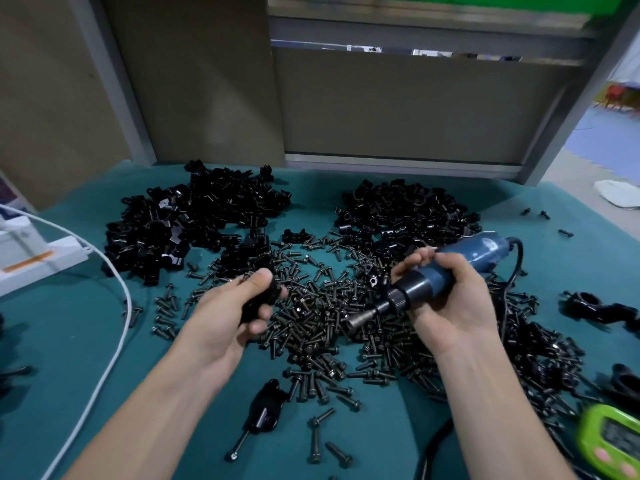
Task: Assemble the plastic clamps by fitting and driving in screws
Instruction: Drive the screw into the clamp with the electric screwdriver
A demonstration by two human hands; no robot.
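Note:
My left hand (230,315) grips a black plastic clamp (259,301) just above the heap of dark screws (322,327) in the middle of the table. My right hand (450,292) holds a blue electric screwdriver (460,268), fingers curled round its body. Its black nose and metal socket tip (360,317) point left and down toward the clamp, a short gap apart. Two piles of black clamp parts lie behind, one at the back left (194,223), one at the back right (401,209).
A teal cloth (69,341) covers the table. A clamp with a long screw (261,410) lies near the front. A white cable (117,299) and white box (31,258) sit left. Assembled clamps (595,308) and a green timer (613,441) lie right. The screwdriver's black cord (512,271) trails right.

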